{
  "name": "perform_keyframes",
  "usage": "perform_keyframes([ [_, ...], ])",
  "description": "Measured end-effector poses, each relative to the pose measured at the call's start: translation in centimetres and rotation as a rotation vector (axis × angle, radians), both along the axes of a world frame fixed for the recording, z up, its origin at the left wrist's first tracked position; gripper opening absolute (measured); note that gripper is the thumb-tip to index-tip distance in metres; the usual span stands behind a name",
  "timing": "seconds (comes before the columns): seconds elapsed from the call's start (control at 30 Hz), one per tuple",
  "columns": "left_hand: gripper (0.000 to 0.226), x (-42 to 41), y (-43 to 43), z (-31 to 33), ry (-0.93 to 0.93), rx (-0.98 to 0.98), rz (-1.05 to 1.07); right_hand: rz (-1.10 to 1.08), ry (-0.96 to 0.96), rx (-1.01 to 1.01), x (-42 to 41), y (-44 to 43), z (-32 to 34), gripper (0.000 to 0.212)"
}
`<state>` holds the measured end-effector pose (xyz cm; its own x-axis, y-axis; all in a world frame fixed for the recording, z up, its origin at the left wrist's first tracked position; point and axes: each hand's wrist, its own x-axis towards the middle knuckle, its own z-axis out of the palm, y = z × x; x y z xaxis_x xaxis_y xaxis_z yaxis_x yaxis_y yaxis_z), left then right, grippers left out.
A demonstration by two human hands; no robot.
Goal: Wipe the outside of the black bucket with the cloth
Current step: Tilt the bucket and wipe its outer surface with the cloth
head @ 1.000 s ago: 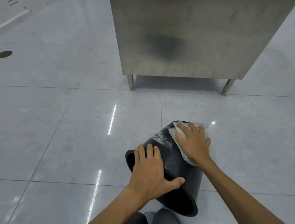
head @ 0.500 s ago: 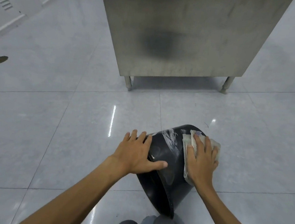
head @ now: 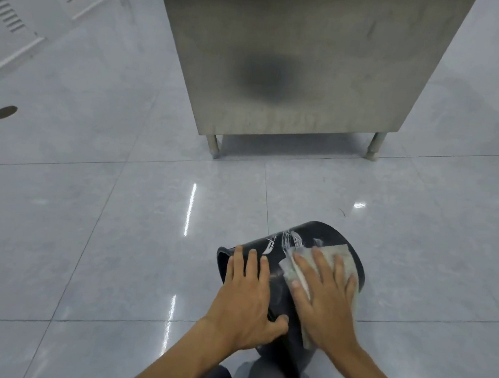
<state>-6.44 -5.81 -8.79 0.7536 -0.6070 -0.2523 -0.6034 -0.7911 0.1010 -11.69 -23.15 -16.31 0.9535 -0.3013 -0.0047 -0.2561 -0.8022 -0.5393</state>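
Tiled floor — hands, cloth, bucket

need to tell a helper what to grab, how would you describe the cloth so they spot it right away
In front of the steel cabinet, a black bucket lies tipped on the grey tiled floor. The cloth is pressed flat on its side under the right hand. It is the only pale, folded thing there.

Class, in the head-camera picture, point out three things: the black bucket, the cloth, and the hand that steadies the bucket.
black bucket (head: 325,234): head view, on its dark upper side wall.
cloth (head: 343,253): head view, on the pale corner beyond the fingertips.
left hand (head: 245,304): head view, on the back of the hand.
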Motion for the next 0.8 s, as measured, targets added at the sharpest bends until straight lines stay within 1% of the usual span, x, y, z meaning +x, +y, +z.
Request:
perform_keyframes([
  [0.07, 0.107, -0.7, -0.2, 0.5, -0.006, -0.002, -0.005, -0.083, 0.096, 0.013, 2.3, -2.2, 0.7, 0.063],
  [0.1, 0.107, -1.0, -0.3, 0.6, -0.003, -0.006, -0.001, -0.114, 0.142, 0.019, 3.6, -3.2, 0.9, 0.061],
  [0.2, 0.106, -1.2, -0.4, 1.0, 0.010, 0.017, -0.002, -0.094, 0.211, -0.002, 5.9, -4.4, 1.6, 0.055],
  [0.3, 0.107, -1.0, 0.1, 0.8, 0.031, 0.033, -0.011, -0.003, 0.175, -0.038, 3.8, -2.5, 1.6, 0.057],
  [0.4, 0.107, -1.1, 0.3, 0.8, 0.028, 0.014, -0.048, 0.075, 0.115, -0.059, -0.1, 0.5, 1.7, 0.054],
  [0.47, 0.106, -1.3, 0.2, 0.8, 0.017, -0.001, -0.060, 0.090, 0.105, -0.065, -0.8, 0.6, 1.9, 0.057],
  [0.53, 0.105, -1.3, 0.2, 0.7, -0.003, 0.019, -0.084, 0.060, 0.115, -0.101, 0.8, -0.7, 1.9, 0.063],
  [0.63, 0.106, -1.4, 0.3, 0.6, -0.028, 0.017, -0.094, 0.007, 0.183, -0.153, 4.6, -3.5, 2.0, 0.072],
  [0.7, 0.106, -1.5, 0.3, 0.7, -0.042, -0.001, -0.099, 0.007, 0.230, -0.167, 6.5, -4.7, 2.0, 0.068],
  [0.77, 0.105, -1.7, 0.3, 0.6, -0.031, -0.017, -0.098, 0.022, 0.255, -0.180, 7.0, -4.9, 1.7, 0.058],
  [0.8, 0.104, -1.9, 0.3, 0.5, -0.025, -0.026, -0.091, 0.023, 0.251, -0.184, 6.8, -4.8, 1.5, 0.057],
])
